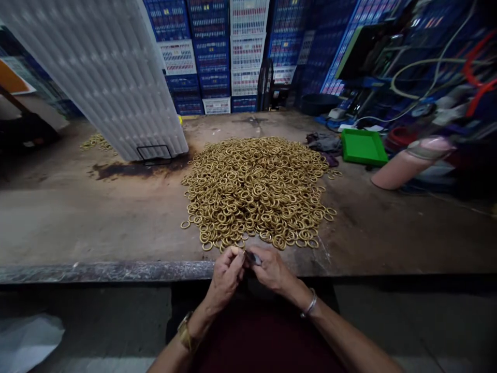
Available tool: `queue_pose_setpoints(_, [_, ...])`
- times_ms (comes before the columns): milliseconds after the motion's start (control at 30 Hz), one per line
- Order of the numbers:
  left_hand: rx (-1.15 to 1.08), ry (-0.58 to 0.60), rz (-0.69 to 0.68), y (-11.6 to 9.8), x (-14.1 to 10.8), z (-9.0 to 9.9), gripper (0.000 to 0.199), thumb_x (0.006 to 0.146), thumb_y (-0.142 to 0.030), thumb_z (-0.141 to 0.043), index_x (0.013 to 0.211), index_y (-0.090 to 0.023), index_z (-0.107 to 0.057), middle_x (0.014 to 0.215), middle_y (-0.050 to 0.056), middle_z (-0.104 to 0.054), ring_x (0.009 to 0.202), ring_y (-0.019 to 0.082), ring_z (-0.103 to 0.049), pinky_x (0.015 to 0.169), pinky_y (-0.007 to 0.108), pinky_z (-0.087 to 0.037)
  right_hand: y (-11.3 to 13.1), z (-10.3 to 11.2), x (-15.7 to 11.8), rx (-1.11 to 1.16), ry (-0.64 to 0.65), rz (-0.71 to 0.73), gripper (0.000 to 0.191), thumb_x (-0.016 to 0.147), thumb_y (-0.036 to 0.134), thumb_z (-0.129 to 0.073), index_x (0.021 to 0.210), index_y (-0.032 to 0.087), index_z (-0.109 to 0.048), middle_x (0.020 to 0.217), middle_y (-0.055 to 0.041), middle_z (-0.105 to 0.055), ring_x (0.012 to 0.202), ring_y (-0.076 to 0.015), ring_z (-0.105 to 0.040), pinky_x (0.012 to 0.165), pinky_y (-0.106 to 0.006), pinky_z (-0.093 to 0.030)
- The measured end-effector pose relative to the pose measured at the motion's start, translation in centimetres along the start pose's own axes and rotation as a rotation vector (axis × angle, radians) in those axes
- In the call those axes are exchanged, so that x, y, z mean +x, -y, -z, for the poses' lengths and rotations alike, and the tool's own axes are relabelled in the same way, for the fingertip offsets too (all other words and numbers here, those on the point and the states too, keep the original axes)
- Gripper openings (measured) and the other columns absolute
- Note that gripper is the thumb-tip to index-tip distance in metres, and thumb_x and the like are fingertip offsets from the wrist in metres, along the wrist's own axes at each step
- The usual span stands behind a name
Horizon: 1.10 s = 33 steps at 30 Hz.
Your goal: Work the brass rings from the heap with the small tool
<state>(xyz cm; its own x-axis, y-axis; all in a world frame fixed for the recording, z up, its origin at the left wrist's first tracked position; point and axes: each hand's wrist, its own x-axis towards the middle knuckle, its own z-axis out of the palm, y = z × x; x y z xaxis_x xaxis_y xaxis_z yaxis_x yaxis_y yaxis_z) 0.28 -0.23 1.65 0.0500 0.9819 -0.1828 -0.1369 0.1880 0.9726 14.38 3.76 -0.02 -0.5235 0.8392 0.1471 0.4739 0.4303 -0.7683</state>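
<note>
A wide heap of brass-coloured rings (260, 186) lies on the worktable (135, 223). At the table's front edge, just below the heap, my left hand (227, 272) is closed in a pinch, seemingly on a ring too small to make out well. Close beside it, my right hand (272, 267) is wrapped round a small dark tool (254, 258) with a greyish surface, its tip pointing at the left fingertips. The two hands nearly touch.
A tall stack of translucent ribbed trays (116, 77) leans at the back left beside a black wire stand (154, 153). On the right are a green tray (364, 147), a dark cloth (324, 142) and a pink cylinder (407, 166). Blue and white crates (212, 57) stand behind.
</note>
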Motion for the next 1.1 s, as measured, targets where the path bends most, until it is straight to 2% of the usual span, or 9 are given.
queue_pose_setpoints(300, [0.059, -0.017, -0.054, 1.4, 0.1, 0.4, 0.029, 0.081, -0.044, -0.048, 0.070, -0.017, -0.046, 0.053, -0.006, -0.036, 0.046, 0.006, -0.029, 0.045, 0.019, -0.025, 0.1, -0.3, -0.1, -0.128, 0.030, 0.014, 0.014, 0.068, 0.007, -0.043, 0.070, 0.018, -0.051, 0.058, 0.0025, -0.051, 0.052, -0.0093, -0.041, 0.051, -0.021, -0.025])
queue_pose_setpoints(467, [0.017, 0.033, -0.003, 0.6, -0.7, 0.4, 0.030, 0.081, -0.044, -0.049, 0.068, -0.016, -0.047, 0.051, -0.006, -0.037, 0.044, 0.005, -0.029, 0.043, 0.018, -0.024, -0.6, -0.3, 0.2, -0.245, 0.063, -0.063, 0.018, 0.070, 0.008, -0.043, 0.076, 0.018, -0.056, 0.061, 0.0011, -0.056, 0.054, -0.0101, -0.046, 0.052, -0.022, -0.025])
queue_pose_setpoints(600, [-0.149, 0.109, 0.073, -0.1, -1.3, 0.0, 0.029, 0.081, -0.044, -0.048, 0.073, -0.017, -0.050, 0.051, -0.006, -0.042, 0.040, 0.005, -0.031, 0.039, 0.018, -0.023, -0.9, -0.2, 1.0, -0.376, -0.022, -0.116, 0.024, 0.073, 0.011, -0.043, 0.091, 0.019, -0.056, 0.073, -0.0022, -0.062, 0.065, -0.0131, -0.053, 0.057, -0.022, -0.029])
queue_pose_setpoints(700, [-0.304, 0.098, 0.125, 0.1, -1.1, -0.2, 0.030, 0.082, -0.044, -0.047, 0.077, -0.015, -0.052, 0.050, -0.004, -0.043, 0.040, 0.005, -0.034, 0.037, 0.017, -0.025, -0.5, -0.3, 1.7, -0.430, -0.036, -0.126, 0.027, 0.074, 0.011, -0.044, 0.097, 0.018, -0.053, 0.079, -0.0035, -0.064, 0.071, -0.0145, -0.056, 0.058, -0.023, -0.029])
queue_pose_setpoints(800, [-0.399, 0.054, 0.139, 0.4, -0.6, -0.1, 0.029, 0.080, -0.041, -0.051, 0.075, -0.013, -0.053, 0.054, -0.001, -0.050, 0.041, 0.005, -0.038, 0.036, 0.017, -0.028, 0.0, -0.5, 2.6, -0.520, -0.004, -0.189, 0.024, 0.076, 0.011, -0.044, 0.096, 0.020, -0.053, 0.081, -0.0040, -0.065, 0.070, -0.0150, -0.058, 0.055, -0.024, -0.026])
queue_pose_setpoints(900, [-0.522, 0.013, 0.141, 0.3, -0.3, 0.2, 0.022, 0.076, -0.036, -0.057, 0.077, -0.015, -0.051, 0.067, 0.002, -0.058, 0.042, 0.006, -0.043, 0.035, 0.017, -0.029, 0.3, -0.7, 3.2, -0.593, 0.003, -0.235, 0.019, 0.078, 0.012, -0.043, 0.092, 0.020, -0.053, 0.080, -0.0044, -0.066, 0.067, -0.0154, -0.058, 0.053, -0.025, -0.023])
queue_pose_setpoints(1033, [-0.707, 0.033, 0.244, 0.0, -0.2, 0.6, 0.024, 0.071, -0.030, -0.062, 0.089, -0.016, -0.053, 0.070, 0.001, -0.057, 0.050, 0.008, -0.049, 0.038, 0.016, -0.031, 0.0, -0.7, 3.2, -0.603, -0.011, -0.226, 0.018, 0.077, 0.010, -0.042, 0.087, 0.019, -0.054, 0.077, -0.0051, -0.065, 0.066, -0.0153, -0.058, 0.053, -0.025, -0.023])
queue_pose_setpoints(1100, [-0.781, 0.039, 0.292, 0.1, -0.1, 0.7, 0.022, 0.069, -0.029, -0.063, 0.083, -0.014, -0.055, 0.070, 0.001, -0.056, 0.054, 0.008, -0.051, 0.039, 0.016, -0.030, -0.4, -0.7, 3.0, -0.564, -0.030, -0.216, 0.020, 0.075, 0.008, -0.042, 0.087, 0.018, -0.054, 0.075, -0.0049, -0.065, 0.066, -0.0151, -0.057, 0.054, -0.024, -0.024])
